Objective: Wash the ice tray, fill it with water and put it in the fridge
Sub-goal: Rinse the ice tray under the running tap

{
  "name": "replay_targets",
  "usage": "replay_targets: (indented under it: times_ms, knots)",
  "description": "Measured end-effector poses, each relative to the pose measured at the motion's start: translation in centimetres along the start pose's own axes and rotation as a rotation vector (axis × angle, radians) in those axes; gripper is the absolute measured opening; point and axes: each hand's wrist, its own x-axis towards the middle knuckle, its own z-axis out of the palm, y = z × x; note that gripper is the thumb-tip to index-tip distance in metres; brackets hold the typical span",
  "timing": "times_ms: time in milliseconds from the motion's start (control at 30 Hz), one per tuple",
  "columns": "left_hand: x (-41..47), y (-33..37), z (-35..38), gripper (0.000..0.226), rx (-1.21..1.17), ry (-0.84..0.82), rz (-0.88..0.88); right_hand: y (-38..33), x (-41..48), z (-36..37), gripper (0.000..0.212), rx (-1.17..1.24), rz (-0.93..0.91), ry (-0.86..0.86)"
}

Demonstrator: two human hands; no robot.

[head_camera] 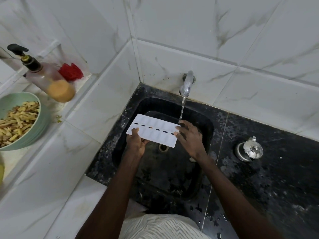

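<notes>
A white ice tray (153,130), with a row of dark oval holes along its middle, is held level over the black sink (165,169). My left hand (137,142) grips its near left edge, thumb on top. At the tray's right end my right hand (189,135) pinches the edge with thumb and fingers. The wall tap (186,84) is running, and its stream falls onto my right hand beside the tray's far right corner.
A small steel pot with a lid (249,150) stands on the black counter right of the sink. On the white ledge at left are a green bowl of cut strips (19,119), a pump bottle (46,78) and a red scrubber (70,72).
</notes>
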Motion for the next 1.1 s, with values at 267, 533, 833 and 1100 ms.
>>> replay_targets:
  times_ms: [267, 533, 833, 1100]
  knots:
    - [0.6, -0.6, -0.1, 0.039, 0.072, -0.049, 0.003, 0.2, 0.4, 0.2, 0.067, -0.117, -0.03, -0.206]
    - [-0.2, -2.4, 0.8, 0.037, 0.327, -0.254, -0.012, -0.5, 3.2, -0.9, 0.074, -0.277, -0.107, -0.442]
    - [-2.3, -4.6, 3.2, 0.065, 0.528, -0.381, -0.034, -2.6, 5.9, -0.9, 0.083, -0.41, -0.236, -0.45]
    - [-1.4, -4.2, 4.1, 0.05, 0.446, -0.284, 0.01, -1.1, 3.0, -1.0, 0.069, -0.352, -0.362, -0.426]
